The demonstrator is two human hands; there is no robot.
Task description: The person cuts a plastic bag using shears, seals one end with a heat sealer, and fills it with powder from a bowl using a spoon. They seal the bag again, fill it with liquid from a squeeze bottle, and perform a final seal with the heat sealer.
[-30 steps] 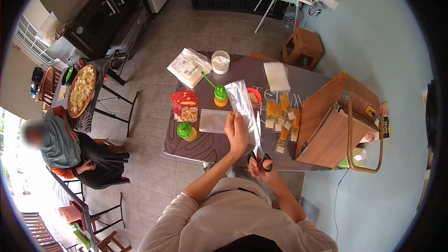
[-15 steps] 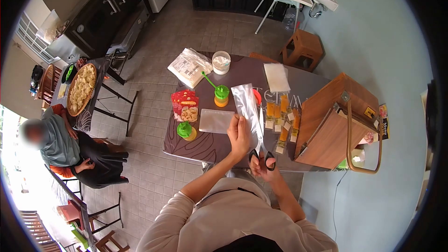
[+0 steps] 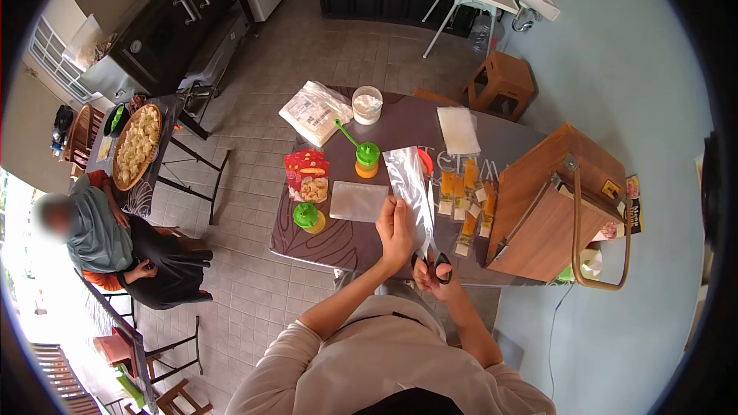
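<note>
A long silvery plastic strip (image 3: pixel 410 177) is held at its left edge by my left hand (image 3: pixel 395 232), the fingers closed on it. My right hand (image 3: pixel 434 275) grips the black handles of a pair of scissors (image 3: pixel 430 223), whose blades point away from me along the strip's right edge. Left of the strip lies a flat clear plastic sheet (image 3: pixel 358 201). To the right are several small packets (image 3: pixel 467 200) with orange and pale contents. A red round item (image 3: pixel 424 161) shows partly behind the strip.
Green-topped bottles (image 3: pixel 367 160), red packets (image 3: pixel 307 174), a white tub (image 3: pixel 367 105), a plastic-wrapped stack (image 3: pixel 315 111) and a pale stack (image 3: pixel 458 130) are on the table (image 3: pixel 338 251). A wooden cabinet (image 3: pixel 530 223) stands right. A person (image 3: pixel 115 242) sits at far left.
The scissor blades and handles have come closer together along the strip. My left hand is slightly lower, and the whole view has shifted a little.
</note>
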